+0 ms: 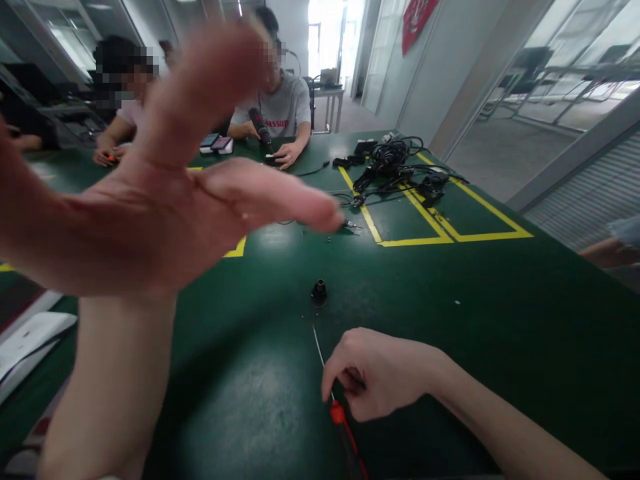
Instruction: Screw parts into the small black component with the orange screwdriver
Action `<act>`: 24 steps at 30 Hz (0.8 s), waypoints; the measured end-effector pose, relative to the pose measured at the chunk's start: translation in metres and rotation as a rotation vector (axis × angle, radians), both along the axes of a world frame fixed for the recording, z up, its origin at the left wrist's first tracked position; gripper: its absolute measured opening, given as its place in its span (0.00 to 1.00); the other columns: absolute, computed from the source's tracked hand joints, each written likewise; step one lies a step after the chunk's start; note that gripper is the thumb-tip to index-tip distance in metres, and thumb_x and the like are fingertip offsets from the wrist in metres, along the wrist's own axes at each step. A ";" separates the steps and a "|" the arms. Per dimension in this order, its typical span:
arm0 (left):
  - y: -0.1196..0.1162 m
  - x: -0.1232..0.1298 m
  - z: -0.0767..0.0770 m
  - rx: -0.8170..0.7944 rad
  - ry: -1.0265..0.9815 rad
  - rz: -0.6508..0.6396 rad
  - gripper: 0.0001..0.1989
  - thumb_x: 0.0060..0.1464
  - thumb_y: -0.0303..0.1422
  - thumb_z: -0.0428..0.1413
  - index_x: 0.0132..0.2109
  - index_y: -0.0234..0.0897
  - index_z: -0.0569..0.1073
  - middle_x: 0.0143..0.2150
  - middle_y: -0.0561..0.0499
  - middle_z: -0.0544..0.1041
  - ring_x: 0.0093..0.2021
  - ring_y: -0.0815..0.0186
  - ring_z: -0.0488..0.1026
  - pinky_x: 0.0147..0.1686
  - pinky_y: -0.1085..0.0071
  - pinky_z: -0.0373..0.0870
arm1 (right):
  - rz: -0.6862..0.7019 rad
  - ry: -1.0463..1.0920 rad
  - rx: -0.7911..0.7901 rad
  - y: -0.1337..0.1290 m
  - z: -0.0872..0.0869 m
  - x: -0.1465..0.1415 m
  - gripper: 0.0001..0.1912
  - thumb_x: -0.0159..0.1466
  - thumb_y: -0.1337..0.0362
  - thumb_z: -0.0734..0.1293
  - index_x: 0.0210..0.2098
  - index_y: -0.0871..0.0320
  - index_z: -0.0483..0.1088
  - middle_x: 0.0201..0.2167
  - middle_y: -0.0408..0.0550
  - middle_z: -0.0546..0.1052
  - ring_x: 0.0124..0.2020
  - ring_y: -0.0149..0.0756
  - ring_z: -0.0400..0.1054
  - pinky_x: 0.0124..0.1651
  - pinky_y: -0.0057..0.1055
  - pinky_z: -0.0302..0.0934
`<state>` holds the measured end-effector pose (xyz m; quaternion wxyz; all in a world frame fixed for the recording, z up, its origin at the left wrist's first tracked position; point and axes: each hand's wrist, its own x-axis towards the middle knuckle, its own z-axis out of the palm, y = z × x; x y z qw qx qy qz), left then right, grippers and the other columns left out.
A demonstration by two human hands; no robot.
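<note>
My left hand [165, 173] is raised close to the camera, blurred, with its fingers spread and nothing in it. My right hand [375, 373] is low over the table, its fingers curled at the shaft of a screwdriver [345, 437] with a red and black handle. The index finger crosses in front of the thin metal shaft, whose tip points away from me. Beyond that tip, a small black cone-shaped part [319, 293] stands on the green table [410, 287], touched by neither hand. A few tiny bits lie near it.
A tangle of black cables [393, 160] lies at the far right, by yellow tape marks [417, 243]. A white device [30, 340] is at the left edge. Across the table, one person [280, 107] handles a black tool; another person [123, 120] sits farther left.
</note>
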<state>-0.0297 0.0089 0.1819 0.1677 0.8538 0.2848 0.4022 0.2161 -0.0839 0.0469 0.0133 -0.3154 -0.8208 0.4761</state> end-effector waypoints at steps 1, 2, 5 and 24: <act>0.001 0.001 -0.001 0.033 0.031 0.033 0.20 0.70 0.44 0.49 0.61 0.45 0.74 0.48 0.55 0.82 0.49 0.63 0.81 0.46 0.70 0.79 | 0.006 -0.023 0.006 0.000 0.001 0.000 0.17 0.51 0.73 0.73 0.41 0.56 0.83 0.25 0.36 0.75 0.25 0.26 0.67 0.29 0.22 0.57; 0.004 0.004 -0.004 0.051 0.094 0.054 0.18 0.66 0.42 0.54 0.58 0.42 0.77 0.49 0.53 0.82 0.52 0.62 0.79 0.50 0.71 0.78 | 0.013 -0.040 0.019 0.000 0.003 0.000 0.17 0.51 0.72 0.73 0.41 0.55 0.83 0.26 0.37 0.76 0.26 0.26 0.67 0.29 0.22 0.57; 0.013 0.017 -0.024 -0.013 0.479 0.096 0.22 0.58 0.39 0.63 0.58 0.37 0.78 0.57 0.46 0.81 0.58 0.55 0.77 0.57 0.66 0.73 | 0.026 -0.088 0.091 -0.002 0.005 -0.002 0.13 0.54 0.69 0.76 0.40 0.54 0.82 0.27 0.36 0.75 0.27 0.27 0.67 0.30 0.24 0.55; -0.012 0.034 -0.006 -0.520 0.355 -0.694 0.11 0.59 0.33 0.64 0.49 0.42 0.81 0.44 0.49 0.84 0.43 0.61 0.82 0.44 0.70 0.80 | -0.621 0.891 -0.263 -0.004 -0.009 -0.023 0.24 0.65 0.42 0.70 0.30 0.57 0.67 0.16 0.34 0.63 0.14 0.23 0.51 0.19 0.24 0.48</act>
